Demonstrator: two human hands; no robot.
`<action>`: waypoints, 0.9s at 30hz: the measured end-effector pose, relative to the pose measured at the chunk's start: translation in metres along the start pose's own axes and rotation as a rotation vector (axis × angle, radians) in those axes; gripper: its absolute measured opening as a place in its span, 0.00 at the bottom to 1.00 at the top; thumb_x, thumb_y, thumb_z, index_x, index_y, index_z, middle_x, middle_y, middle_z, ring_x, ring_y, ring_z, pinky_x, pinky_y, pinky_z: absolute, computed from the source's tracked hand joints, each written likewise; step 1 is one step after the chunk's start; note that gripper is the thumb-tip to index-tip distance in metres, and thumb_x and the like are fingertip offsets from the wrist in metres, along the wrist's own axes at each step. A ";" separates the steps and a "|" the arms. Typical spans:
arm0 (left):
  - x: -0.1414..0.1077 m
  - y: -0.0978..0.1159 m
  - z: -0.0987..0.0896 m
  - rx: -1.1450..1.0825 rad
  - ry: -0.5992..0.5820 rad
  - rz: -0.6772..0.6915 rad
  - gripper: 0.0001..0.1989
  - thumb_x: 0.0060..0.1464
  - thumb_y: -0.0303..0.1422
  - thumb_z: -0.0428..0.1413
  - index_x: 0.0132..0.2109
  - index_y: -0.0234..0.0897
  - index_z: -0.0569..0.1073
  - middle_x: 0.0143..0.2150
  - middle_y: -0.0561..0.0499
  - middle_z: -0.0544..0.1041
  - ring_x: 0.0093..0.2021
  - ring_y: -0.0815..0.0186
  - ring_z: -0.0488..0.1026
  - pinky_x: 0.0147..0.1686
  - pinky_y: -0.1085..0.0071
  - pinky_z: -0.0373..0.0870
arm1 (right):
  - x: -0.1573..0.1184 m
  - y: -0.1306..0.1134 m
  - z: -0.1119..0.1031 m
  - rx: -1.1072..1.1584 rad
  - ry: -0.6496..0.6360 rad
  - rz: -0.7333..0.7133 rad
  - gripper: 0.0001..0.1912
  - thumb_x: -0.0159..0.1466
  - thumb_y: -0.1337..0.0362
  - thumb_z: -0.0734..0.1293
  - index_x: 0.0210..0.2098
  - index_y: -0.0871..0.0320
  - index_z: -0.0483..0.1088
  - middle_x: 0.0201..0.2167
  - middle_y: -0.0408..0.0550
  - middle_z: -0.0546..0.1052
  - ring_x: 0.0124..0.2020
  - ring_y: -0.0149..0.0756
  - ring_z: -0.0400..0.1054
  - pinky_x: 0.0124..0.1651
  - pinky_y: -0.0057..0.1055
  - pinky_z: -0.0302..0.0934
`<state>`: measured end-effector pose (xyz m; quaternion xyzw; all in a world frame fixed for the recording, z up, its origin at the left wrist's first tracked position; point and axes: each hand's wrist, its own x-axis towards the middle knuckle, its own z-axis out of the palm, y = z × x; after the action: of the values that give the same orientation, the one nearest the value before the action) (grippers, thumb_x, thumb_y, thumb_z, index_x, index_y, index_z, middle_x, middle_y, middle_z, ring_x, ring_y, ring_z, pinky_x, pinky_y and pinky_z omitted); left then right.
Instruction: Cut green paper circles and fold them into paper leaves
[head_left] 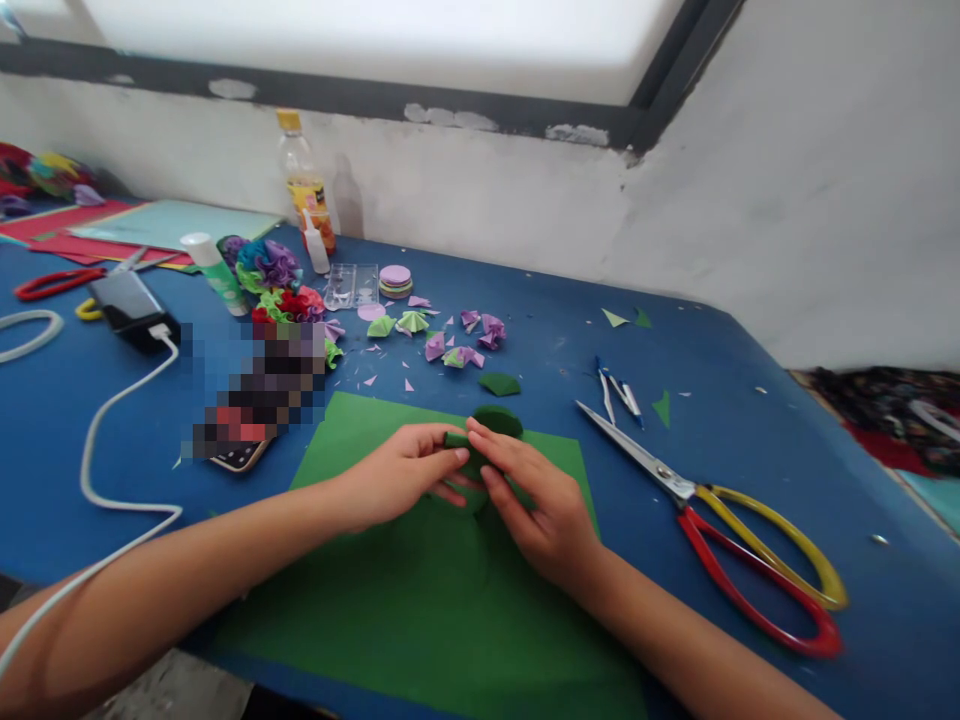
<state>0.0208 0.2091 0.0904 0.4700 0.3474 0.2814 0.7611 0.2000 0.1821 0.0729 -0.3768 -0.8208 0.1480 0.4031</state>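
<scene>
My left hand (411,468) and my right hand (534,492) meet above a large green paper sheet (405,610) on the blue table. Between their fingertips is a small dark green piece of paper (456,439), pinched from both sides and mostly covered by the fingers. A round dark green paper piece (501,420) lies just beyond my right fingers. Farther back rests a folded dark green paper piece (499,384). Large scissors (679,487) with one red and one yellow handle lie to the right of my right hand, blades partly apart.
Blue-and-silver compasses (621,392) lie near the scissor tips. Behind the sheet are folded purple and green paper pieces (456,355) among scraps. A phone (244,455), a black device (133,308) with a white cable (94,440), a glue stick (215,275) and a bottle (306,190) stand left.
</scene>
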 end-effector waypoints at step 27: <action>0.001 -0.001 -0.004 0.097 0.006 0.006 0.17 0.55 0.43 0.56 0.37 0.31 0.71 0.36 0.42 0.81 0.40 0.60 0.79 0.41 0.64 0.73 | 0.005 0.001 -0.001 0.280 0.243 0.400 0.06 0.56 0.67 0.71 0.34 0.53 0.74 0.26 0.39 0.78 0.24 0.26 0.70 0.27 0.19 0.65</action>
<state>0.0187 0.2117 0.0876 0.5066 0.3616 0.2680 0.7354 0.1997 0.1868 0.0756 -0.4869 -0.6472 0.2902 0.5097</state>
